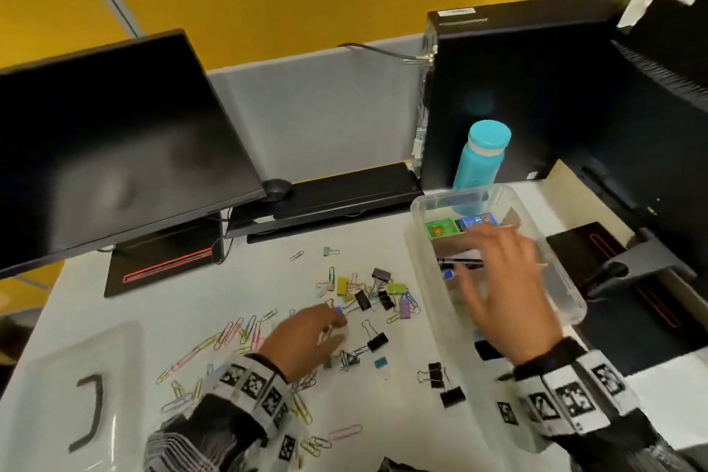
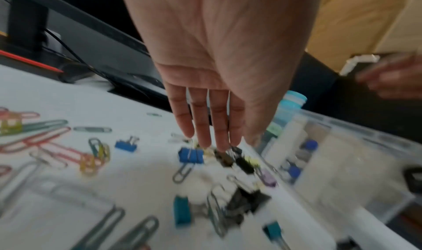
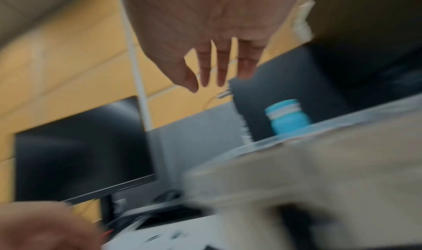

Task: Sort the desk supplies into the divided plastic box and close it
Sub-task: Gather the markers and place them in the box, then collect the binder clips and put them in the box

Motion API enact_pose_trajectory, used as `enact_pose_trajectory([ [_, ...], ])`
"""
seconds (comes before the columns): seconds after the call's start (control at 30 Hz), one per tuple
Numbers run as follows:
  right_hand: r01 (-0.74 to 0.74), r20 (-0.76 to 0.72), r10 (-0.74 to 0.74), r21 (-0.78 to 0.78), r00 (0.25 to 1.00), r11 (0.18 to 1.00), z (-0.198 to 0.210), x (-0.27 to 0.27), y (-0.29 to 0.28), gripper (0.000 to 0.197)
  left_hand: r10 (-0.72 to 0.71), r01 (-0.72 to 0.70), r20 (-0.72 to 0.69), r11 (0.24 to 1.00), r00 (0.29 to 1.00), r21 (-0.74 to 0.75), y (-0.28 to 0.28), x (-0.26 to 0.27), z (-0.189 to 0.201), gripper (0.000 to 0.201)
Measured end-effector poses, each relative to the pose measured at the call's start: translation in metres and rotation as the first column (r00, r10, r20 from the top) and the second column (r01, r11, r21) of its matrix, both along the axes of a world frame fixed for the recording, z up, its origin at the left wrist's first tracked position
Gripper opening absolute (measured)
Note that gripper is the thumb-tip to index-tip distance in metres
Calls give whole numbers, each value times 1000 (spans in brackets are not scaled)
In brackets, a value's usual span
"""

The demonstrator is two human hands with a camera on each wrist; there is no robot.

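Observation:
The clear divided box (image 1: 572,308) stands open at the desk's right, holding small green and blue packets (image 1: 440,230) and a black pen (image 1: 454,261). My right hand (image 1: 482,261) hovers over it with fingers spread and straight (image 3: 222,73), holding nothing. My left hand (image 1: 331,328) reaches down over the loose clips, its straight fingers (image 2: 203,127) just above a blue binder clip (image 2: 190,155), with nothing gripped. A heap of coloured binder clips (image 1: 367,291) lies beyond it, and paper clips (image 1: 237,333) spread to its left.
The box's clear lid (image 1: 76,387) lies at the front left. Behind the clips are a monitor (image 1: 115,149), a keyboard (image 1: 329,195) and a mouse (image 1: 277,188). A teal bottle (image 1: 481,161) and a black PC tower (image 1: 517,88) stand behind the box.

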State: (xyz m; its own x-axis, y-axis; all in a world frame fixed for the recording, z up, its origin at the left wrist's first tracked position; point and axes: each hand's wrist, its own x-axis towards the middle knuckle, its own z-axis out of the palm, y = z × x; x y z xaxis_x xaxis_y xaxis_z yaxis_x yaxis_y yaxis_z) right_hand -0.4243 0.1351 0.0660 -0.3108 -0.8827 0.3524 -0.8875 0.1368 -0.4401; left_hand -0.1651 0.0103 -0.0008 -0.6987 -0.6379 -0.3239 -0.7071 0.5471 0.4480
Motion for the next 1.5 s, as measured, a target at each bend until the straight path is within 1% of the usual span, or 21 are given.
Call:
enact_pose_trajectory([
  [0.03, -110, 15, 110, -32, 994, 993, 1, 17, -1, 22, -38, 38, 15, 999, 999, 10, 5, -4, -7, 32],
  [0.07, -203, 24, 203, 0, 979, 979, -3, 33, -1, 18, -68, 67, 30, 998, 997, 19, 8, -8, -13, 38],
  [0.13, -294, 48, 290, 215, 956, 931, -23, 59, 2, 15, -108, 107, 63, 994, 992, 12, 11, -15, -25, 45],
  [0.23, -212, 55, 223, 590, 973, 779, -70, 74, 14, 29, -163, 169, 117, 985, 980, -41, 12, -19, -37, 39],
  [0.3, -127, 22, 158, 708, 987, 694, -96, 74, 26, 40, -187, 200, 147, 977, 971, -72, 12, -17, -42, 32],
  [0.33, -98, 11, 131, 729, 991, 678, -106, 74, 31, 43, -190, 204, 147, 975, 971, -83, 12, -15, -45, 28],
  [0.47, -40, -33, 87, 692, 996, 721, -119, 76, 38, 49, -175, 186, 103, 977, 979, -102, 8, -7, -50, 22],
  [0.57, -59, 41, 43, 635, 998, 770, -123, 81, 30, 34, -171, 178, 76, 979, 982, -102, 6, -1, -50, 21],
  [0.63, -78, 87, 34, 582, 996, 809, -120, 84, 25, 33, -162, 167, 59, 981, 985, -95, 4, 1, -50, 22],
  [0.73, -178, 260, 46, 515, 965, 838, -99, 87, 20, 33, -108, 107, -19, 992, 994, -63, 1, 6, -53, 26],
  [0.8, -286, 348, 124, 463, 929, 839, -75, 89, 19, 32, -56, 52, -102, 998, 993, -43, 1, 10, -54, 30],
  [0.87, -318, 404, 147, 399, 903, 860, -40, 81, 16, 31, -20, 14, -161, 999, 987, -39, 0, 14, -53, 33],
  [0.93, -201, 283, 117, 290, 952, 936, -9, 53, 9, 33, 8, -17, -204, 999, 979, -45, -2, 17, -51, 34],
  [1.0, -35, 46, 27, 175, 999, 984, 15, 11, -1, 38, 30, -43, -225, 998, 974, -52, -3, 19, -53, 34],
  [1.03, 54, -65, -41, 219, 997, 974, 24, -11, -7, 39, 40, -54, -227, 997, 973, -53, -4, 19, -54, 34],
  [1.07, 154, -160, -104, 344, 982, 926, 28, -32, -15, 36, 49, -63, -228, 997, 972, -53, -4, 19, -54, 34],
  [1.1, 235, -238, -129, 495, 963, 836, 26, -53, -24, 30, 55, -69, -225, 996, 973, -55, -4, 18, -55, 34],
  [1.17, 267, -310, -39, 741, 950, 616, 15, -80, -41, 21, 64, -79, -214, 995, 975, -60, -2, 16, -55, 34],
  [1.23, 264, -327, 64, 850, 943, 456, 0, -91, -53, 24, 84, -97, -210, 994, 974, -52, 2, 14, -54, 34],
  [1.37, 322, -388, 96, 858, 917, 400, -17, -92, -61, 32, 109, -116, -234, 993, 966, -15, 8, 12, -50, 34],
  [1.5, 313, -400, 84, 817, 913, 484, -12, -93, -60, 35, 112, -120, -249, 993, 962, -17, 10, 17, -48, 35],
])
